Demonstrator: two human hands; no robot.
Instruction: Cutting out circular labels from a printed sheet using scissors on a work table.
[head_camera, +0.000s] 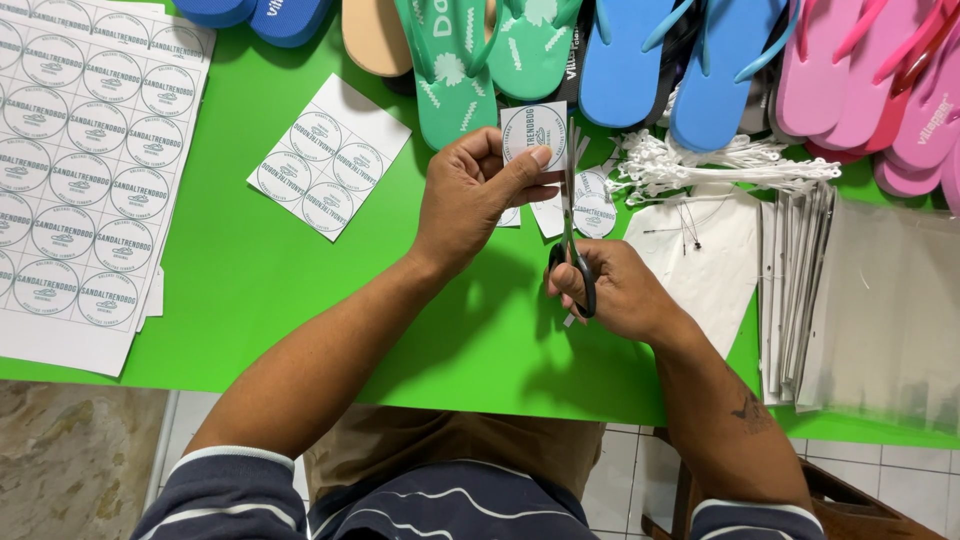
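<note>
Green table (250, 290); flip-flops (640, 60) cut off at far edge; left hand (475, 195) pinches white round-printed label piece (533, 130); right hand (620, 290) grips scissors (572, 230), blades hard to make out.

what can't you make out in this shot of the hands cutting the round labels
- Scissors: the right hand covers most of the handles, head view.
- Cut-out labels on the table: partly behind the left hand and blades; count unclear.
- Flip-flops: cut off by the top edge.
- Big label sheet: cut off at the left edge.
- Clear bags: contents too faint.
</note>
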